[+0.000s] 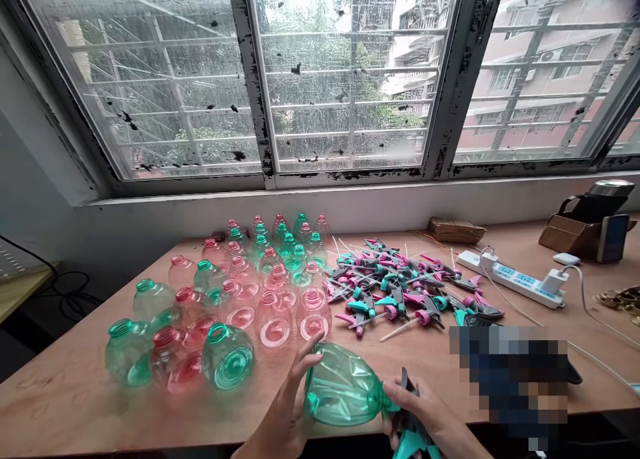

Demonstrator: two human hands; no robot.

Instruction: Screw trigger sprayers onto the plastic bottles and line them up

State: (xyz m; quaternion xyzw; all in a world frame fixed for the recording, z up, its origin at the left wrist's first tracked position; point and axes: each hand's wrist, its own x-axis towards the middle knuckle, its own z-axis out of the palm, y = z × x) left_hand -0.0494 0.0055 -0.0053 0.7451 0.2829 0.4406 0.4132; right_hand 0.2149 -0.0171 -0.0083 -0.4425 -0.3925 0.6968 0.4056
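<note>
A clear green plastic bottle [345,385] lies sideways over the table's front edge, its neck pointing right. My left hand [293,399] holds it at the base, fingers along the far side. At the neck, my right hand [417,405] grips a grey and teal trigger spray head [413,439], which meets the bottle mouth. Whether it is threaded on cannot be seen, as fingers cover the joint. To the left stand several open green bottles [228,359] and pink bottles [175,362]. Behind my hands lies a heap of pink, teal and grey spray heads [395,285] with dip tubes.
A white power strip [513,279] with plugs and cables lies on the right of the wooden table [65,405]. Beyond it are a cardboard box [570,232] and an upright phone [613,237]. A brown package [456,230] sits by the window wall. One right-hand area is pixelated.
</note>
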